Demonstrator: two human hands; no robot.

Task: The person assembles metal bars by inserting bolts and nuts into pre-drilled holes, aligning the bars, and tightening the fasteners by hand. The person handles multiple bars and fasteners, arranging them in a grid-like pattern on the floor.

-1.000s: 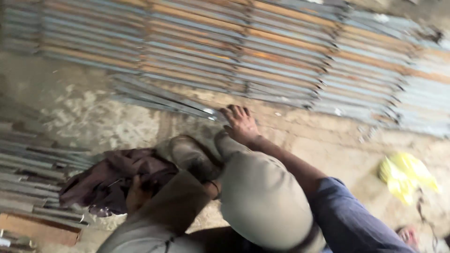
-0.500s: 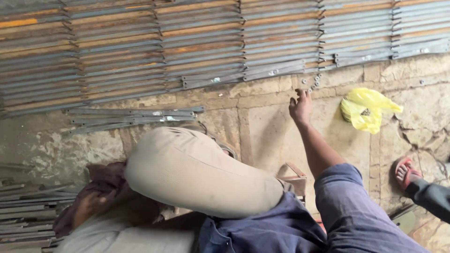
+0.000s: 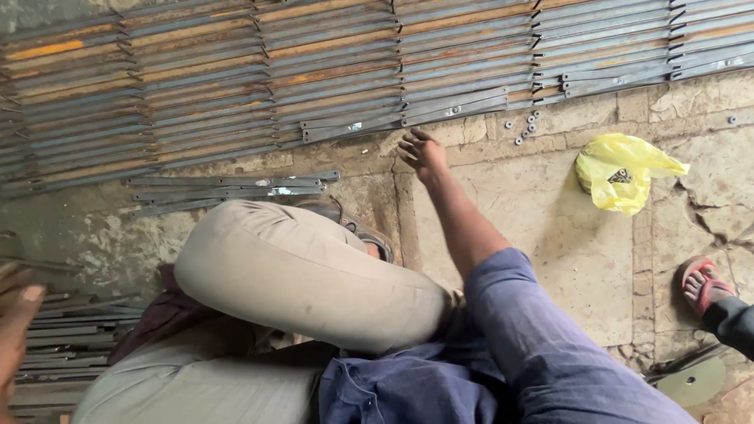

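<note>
Head view: rows of long rusty metal strips (image 3: 330, 71) cover the top of a cracked stone floor (image 3: 550, 228). Bent knee in beige trousers (image 3: 298, 275) fills centre. Small bundle of strips (image 3: 228, 188) lies apart, just left of the knee. Yellow plastic bag (image 3: 620, 173) at right. Right hand (image 3: 422, 151) reaches out, fingers loosely spread, holding nothing, near the strip ends. Left hand (image 3: 16, 330) at left edge, grip unclear. Small nuts (image 3: 525, 129) lie near the right hand.

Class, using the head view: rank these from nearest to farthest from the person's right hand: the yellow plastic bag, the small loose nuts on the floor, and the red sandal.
1. Loose nuts, just right of the right hand, by the metal strips.
2. Yellow plastic bag, farther right.
3. Red sandal, lower right edge.
</note>
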